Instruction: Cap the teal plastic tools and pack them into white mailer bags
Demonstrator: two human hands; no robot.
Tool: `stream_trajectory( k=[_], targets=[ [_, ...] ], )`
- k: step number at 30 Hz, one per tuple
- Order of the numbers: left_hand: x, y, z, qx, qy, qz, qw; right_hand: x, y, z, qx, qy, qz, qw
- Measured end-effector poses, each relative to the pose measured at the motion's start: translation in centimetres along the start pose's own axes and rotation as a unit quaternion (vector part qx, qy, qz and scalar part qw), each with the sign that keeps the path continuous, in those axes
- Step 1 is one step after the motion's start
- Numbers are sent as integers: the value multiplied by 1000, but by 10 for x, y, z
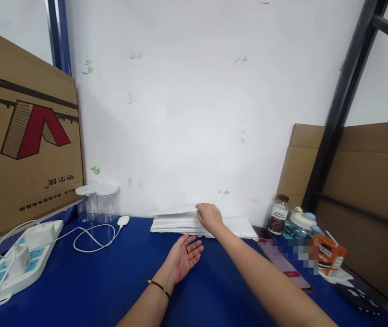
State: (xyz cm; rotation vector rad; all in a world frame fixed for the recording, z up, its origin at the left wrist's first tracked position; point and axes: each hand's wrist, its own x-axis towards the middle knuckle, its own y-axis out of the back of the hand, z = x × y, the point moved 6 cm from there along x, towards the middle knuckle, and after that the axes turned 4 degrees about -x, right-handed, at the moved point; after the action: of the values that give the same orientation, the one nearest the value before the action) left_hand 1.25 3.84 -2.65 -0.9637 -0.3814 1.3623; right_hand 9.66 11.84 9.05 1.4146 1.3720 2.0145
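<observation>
A low stack of flat white sheets (238, 227) lies at the back of the blue table, against the white wall. My right hand (210, 218) is closed in a pinch on the near edge of the top white sheet (176, 211), which is lifted slightly off the layers below. Whether the sheets are paper or thin plastic, I cannot tell. Just in front of the stack, my left hand (185, 259) rests palm up with its fingers loosely apart and nothing in it. A dark bracelet circles the left wrist.
On the left are a power strip (46, 259), a white cable (93, 250), two clear lidded jars (107, 204) and a large carton (44, 181). The right side holds a brown-capped bottle (278, 215), a teal jug (297, 227), an orange packet (330, 254) and a phone (282, 263).
</observation>
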Motion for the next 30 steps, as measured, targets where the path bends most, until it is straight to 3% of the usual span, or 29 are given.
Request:
stream_trajectory(
  k=[3,6,8,11,13,15,18,21,25,27,30],
  targets=[
    [-3,-8,4,-34,-25,-44,998,-13,28,2,140,-22,49,989],
    [-11,-18,12,-88,-82,-87,989,-38,46,11,340,-71,57,936],
    [-18,-25,18,-131,-129,-110,977,-59,42,16,504,-129,22,853],
    [-29,-34,26,-174,-180,-122,960,-93,18,13,711,-232,-49,662],
    [-34,-39,31,-177,-200,-113,957,-110,0,8,776,-290,-64,556],
    [-34,-45,37,-160,-219,-103,957,-120,-16,3,811,-321,-68,485],
    [-31,-54,43,-115,-266,-65,955,-125,-36,0,832,-365,-52,415],
    [-28,-64,42,-51,-322,-6,946,-125,-47,1,845,-379,-38,375],
    [-30,-86,30,27,-381,19,924,-132,-57,8,818,-441,-8,369],
    [-32,-99,24,66,-398,10,915,-137,-59,11,796,-477,4,373],
    [-36,-113,21,104,-416,11,903,-136,-58,13,789,-460,-5,407]
  ],
)
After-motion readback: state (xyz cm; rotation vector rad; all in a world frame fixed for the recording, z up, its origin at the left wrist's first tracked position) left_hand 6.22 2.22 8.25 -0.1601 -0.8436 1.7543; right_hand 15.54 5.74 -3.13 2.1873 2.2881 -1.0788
